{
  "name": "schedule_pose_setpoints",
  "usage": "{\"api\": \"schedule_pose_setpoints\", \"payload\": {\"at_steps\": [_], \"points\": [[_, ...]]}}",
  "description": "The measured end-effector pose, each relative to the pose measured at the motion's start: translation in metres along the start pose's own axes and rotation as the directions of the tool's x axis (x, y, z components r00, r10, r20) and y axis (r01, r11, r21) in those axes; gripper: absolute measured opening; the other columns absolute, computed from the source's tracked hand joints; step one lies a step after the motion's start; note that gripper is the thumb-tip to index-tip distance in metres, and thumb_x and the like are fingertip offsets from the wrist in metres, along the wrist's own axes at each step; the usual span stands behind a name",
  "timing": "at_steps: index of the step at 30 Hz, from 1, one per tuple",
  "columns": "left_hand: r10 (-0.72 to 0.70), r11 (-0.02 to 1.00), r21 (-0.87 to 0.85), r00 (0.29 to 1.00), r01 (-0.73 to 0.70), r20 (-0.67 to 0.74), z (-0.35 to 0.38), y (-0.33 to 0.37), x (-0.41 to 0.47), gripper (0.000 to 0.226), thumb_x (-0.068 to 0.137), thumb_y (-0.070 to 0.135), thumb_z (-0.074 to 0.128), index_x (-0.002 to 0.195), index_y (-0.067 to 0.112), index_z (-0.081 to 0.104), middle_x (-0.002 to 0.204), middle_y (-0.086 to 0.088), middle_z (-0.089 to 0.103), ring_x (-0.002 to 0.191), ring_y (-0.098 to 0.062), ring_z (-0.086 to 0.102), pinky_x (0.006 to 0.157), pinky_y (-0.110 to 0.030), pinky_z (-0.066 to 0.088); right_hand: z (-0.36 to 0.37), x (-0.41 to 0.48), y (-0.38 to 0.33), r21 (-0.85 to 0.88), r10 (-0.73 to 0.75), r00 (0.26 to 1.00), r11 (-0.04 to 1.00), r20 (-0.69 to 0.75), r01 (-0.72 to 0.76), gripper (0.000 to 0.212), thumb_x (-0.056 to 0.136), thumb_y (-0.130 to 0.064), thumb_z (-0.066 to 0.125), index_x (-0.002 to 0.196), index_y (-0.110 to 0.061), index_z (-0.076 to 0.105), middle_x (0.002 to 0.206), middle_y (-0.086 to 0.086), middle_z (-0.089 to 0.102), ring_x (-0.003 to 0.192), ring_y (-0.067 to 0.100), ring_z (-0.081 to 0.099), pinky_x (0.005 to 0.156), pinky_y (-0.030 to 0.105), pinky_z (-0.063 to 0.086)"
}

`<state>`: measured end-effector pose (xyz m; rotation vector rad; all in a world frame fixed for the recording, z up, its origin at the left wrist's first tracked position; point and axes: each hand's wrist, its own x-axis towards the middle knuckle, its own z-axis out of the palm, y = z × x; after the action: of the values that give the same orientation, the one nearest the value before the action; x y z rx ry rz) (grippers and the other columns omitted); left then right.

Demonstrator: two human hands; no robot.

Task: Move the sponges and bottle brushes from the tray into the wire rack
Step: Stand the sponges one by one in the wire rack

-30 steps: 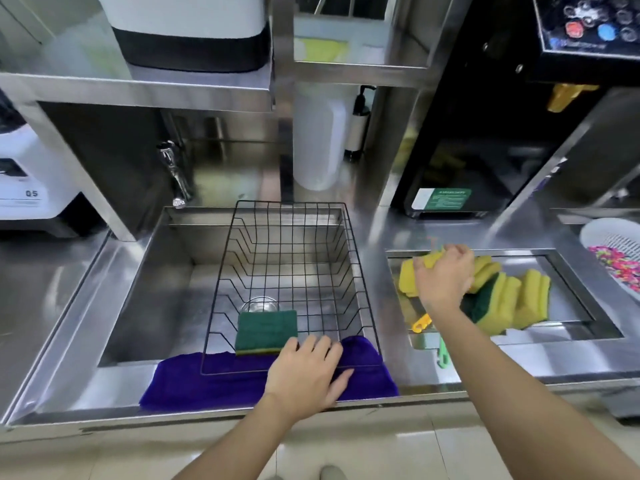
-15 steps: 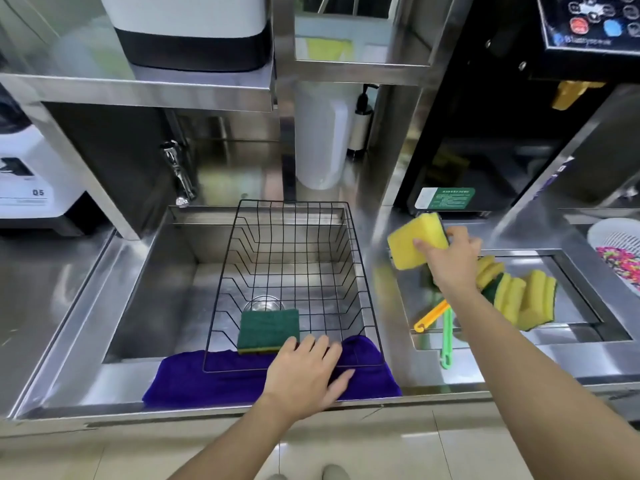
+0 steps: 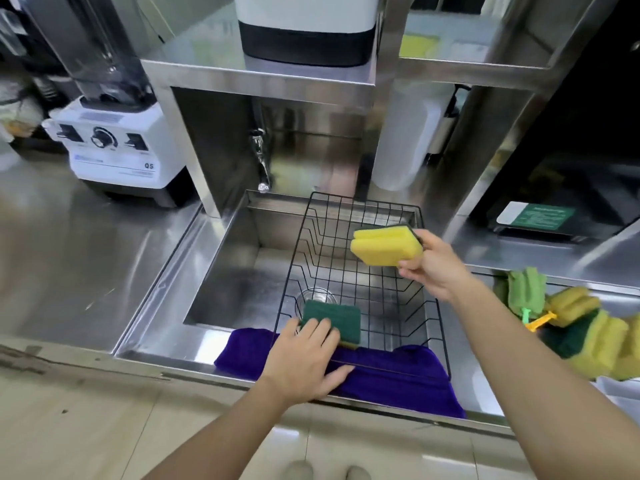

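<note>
A black wire rack (image 3: 360, 216) sits in the steel sink. My right hand (image 3: 433, 268) grips a yellow sponge (image 3: 386, 245) and holds it in the air above the rack's right half. One sponge (image 3: 334, 317), green side up, lies at the rack's front. My left hand (image 3: 304, 358) rests flat with fingers spread on the rack's front rim and the purple cloth (image 3: 391, 375), partly covering that sponge. At the right edge of the view, several yellow-green sponges (image 3: 602, 344) and the brushes' green and orange handles (image 3: 535, 318) lie in the recessed tray (image 3: 627, 291).
A faucet (image 3: 261, 168) juts out behind the sink (image 3: 235, 271). A white blender base (image 3: 114, 154) stands on the counter at the left. A steel shelf with a white-and-black appliance (image 3: 304, 26) hangs over the sink. A black machine (image 3: 561, 188) stands at the back right.
My right hand has lifted a yellow sponge out of the tray and carried it left, over the rack. My left hand stays on the rack's front rim. The view has swung left.
</note>
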<state>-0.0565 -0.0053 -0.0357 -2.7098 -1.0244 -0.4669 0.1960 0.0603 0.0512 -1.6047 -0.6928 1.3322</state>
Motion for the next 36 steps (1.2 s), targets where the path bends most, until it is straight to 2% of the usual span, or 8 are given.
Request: {"api": "schedule_pose_setpoints", "payload": {"at_steps": [3,7,9,12,17,24,31,36], "points": [[-0.01,0.999,0.031,1.0,0.01,-0.005,0.001,-0.007,-0.005,0.054,0.084,0.06,0.042,0.094,0.012,0.065,0.097,-0.005,0.065,0.081,-0.022,0.058,0.076,-0.037,0.04,0.017,0.002,0.0,0.156,0.015,0.993,0.987,0.121,-0.034,0.05,0.078,0.023,0.044,0.107,-0.014,0.059,0.114,0.011,0.045,0.093,0.024,0.052,0.071,0.028,0.05],[-0.029,0.999,0.027,0.999,0.03,-0.024,0.001,-0.006,-0.004,0.052,0.084,0.058,0.042,0.092,0.012,0.064,0.097,-0.007,0.066,0.079,-0.023,0.058,0.075,-0.037,0.035,0.036,0.001,0.006,0.15,0.064,0.989,0.985,0.134,-0.084,0.014,0.086,-0.006,0.052,0.079,-0.016,0.059,0.092,0.004,0.056,0.08,0.017,0.049,0.063,0.028,0.038],[-0.04,0.999,0.019,0.999,0.041,-0.032,0.002,-0.005,-0.004,0.05,0.084,0.057,0.042,0.091,0.012,0.064,0.096,-0.007,0.066,0.079,-0.023,0.058,0.074,-0.037,0.036,0.041,0.007,0.013,0.033,0.06,0.997,0.998,0.054,-0.061,0.016,0.082,0.001,0.058,0.087,-0.015,0.058,0.092,0.006,0.058,0.081,0.02,0.053,0.057,0.029,0.04],[-0.047,0.999,0.002,0.998,0.048,-0.047,0.003,-0.005,-0.005,0.048,0.083,0.055,0.044,0.091,0.012,0.064,0.096,-0.006,0.066,0.078,-0.023,0.058,0.07,-0.035,0.041,0.049,0.014,0.025,0.064,0.047,0.999,0.997,-0.005,-0.047,0.048,0.076,0.01,0.063,0.113,-0.011,0.041,0.113,0.011,0.054,0.103,0.028,0.056,0.069,0.032,0.048],[-0.05,0.999,-0.015,0.997,0.049,-0.061,0.006,-0.005,-0.006,0.047,0.082,0.053,0.046,0.094,0.011,0.065,0.101,-0.008,0.067,0.082,-0.024,0.06,0.068,-0.034,0.043,0.056,0.023,0.036,0.011,0.015,1.0,1.0,-0.007,-0.014,0.038,0.079,0.015,0.056,0.109,-0.009,0.055,0.115,0.013,0.06,0.113,0.029,0.055,0.1,0.039,0.045],[-0.061,0.998,-0.028,0.997,0.059,-0.053,0.006,-0.005,-0.006,0.045,0.08,0.052,0.048,0.094,0.012,0.064,0.102,-0.007,0.066,0.082,-0.023,0.058,0.065,-0.032,0.041,0.061,0.03,0.058,-0.07,0.085,0.996,0.994,-0.032,-0.087,0.046,0.082,0.011,0.056,0.125,-0.006,0.052,0.121,0.016,0.062,0.115,0.029,0.057,0.102,0.045,0.045],[-0.072,0.997,-0.042,0.996,0.07,-0.049,0.007,-0.004,-0.006,0.042,0.081,0.052,0.053,0.091,0.012,0.062,0.101,-0.006,0.066,0.08,-0.023,0.057,0.063,-0.031,0.041,0.072,0.025,0.066,-0.231,0.135,0.989,0.966,0.064,-0.117,0.043,0.083,0.007,0.058,0.122,-0.007,0.047,0.104,0.01,0.061,0.1,0.024,0.057,0.082,0.028,0.044],[-0.056,0.997,-0.052,0.998,0.055,-0.021,0.005,-0.005,-0.005,0.041,0.081,0.052,0.052,0.091,0.013,0.063,0.1,-0.006,0.066,0.079,-0.022,0.058,0.063,-0.031,0.042,0.067,0.024,0.064,-0.399,0.124,0.985,0.915,0.122,-0.065,0.046,0.085,-0.003,0.061,0.128,-0.006,0.045,0.086,-0.004,0.058,0.098,0.02,0.056,0.088,0.03,0.04]]}}
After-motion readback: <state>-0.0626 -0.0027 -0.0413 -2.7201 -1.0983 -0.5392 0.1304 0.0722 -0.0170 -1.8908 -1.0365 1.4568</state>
